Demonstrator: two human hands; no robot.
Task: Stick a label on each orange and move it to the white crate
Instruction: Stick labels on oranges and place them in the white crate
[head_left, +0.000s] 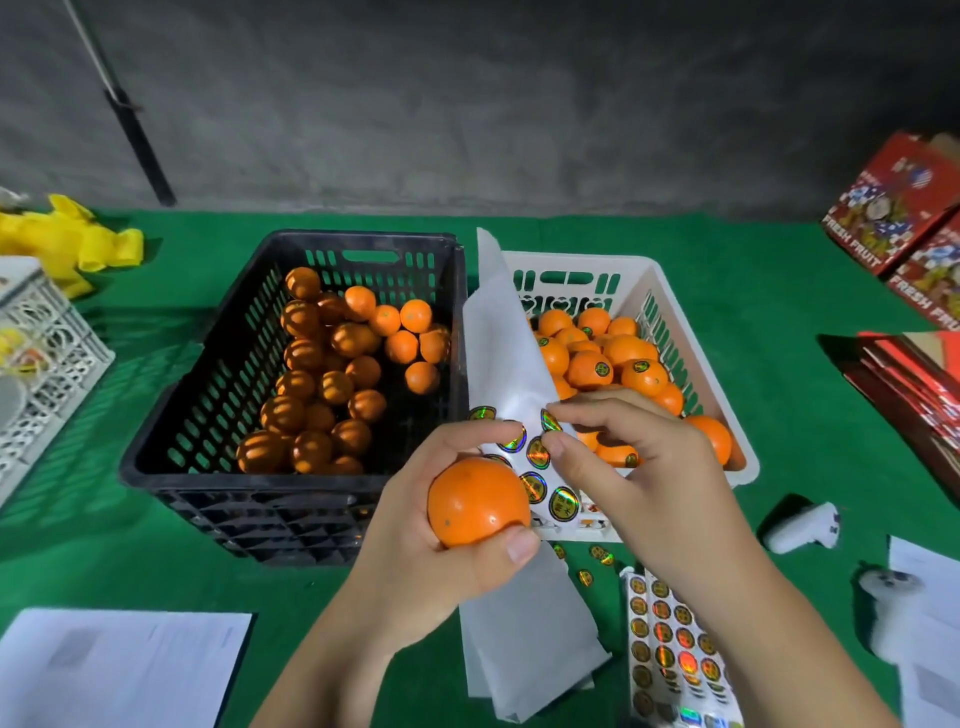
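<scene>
Head view, the only one, looks down on a green worktop (156, 545) carrying two crates side by side. Left hand (415, 545) grips an unlabelled orange (475, 501) in curled fingers (519, 545), in front of the gap between the crates, and seems also to pin the sticker sheet (498, 353) behind the fruit. Right hand (623, 457) pinches a round holographic label (549, 422) between thumb and forefinger, apparently peeling it off that sheet. Black crate (291, 374) at left holds many oranges with no labels showing. White crate (649, 291) at right is roughly half filled with oranges, several plainly bearing labels. A second label sheet (670, 639) lies near the front edge, with a few loose stickers (597, 558) on the cloth. By this showing the job is about midway: the held orange needs its label and a place in the white crate, then the black crate's load follows.
</scene>
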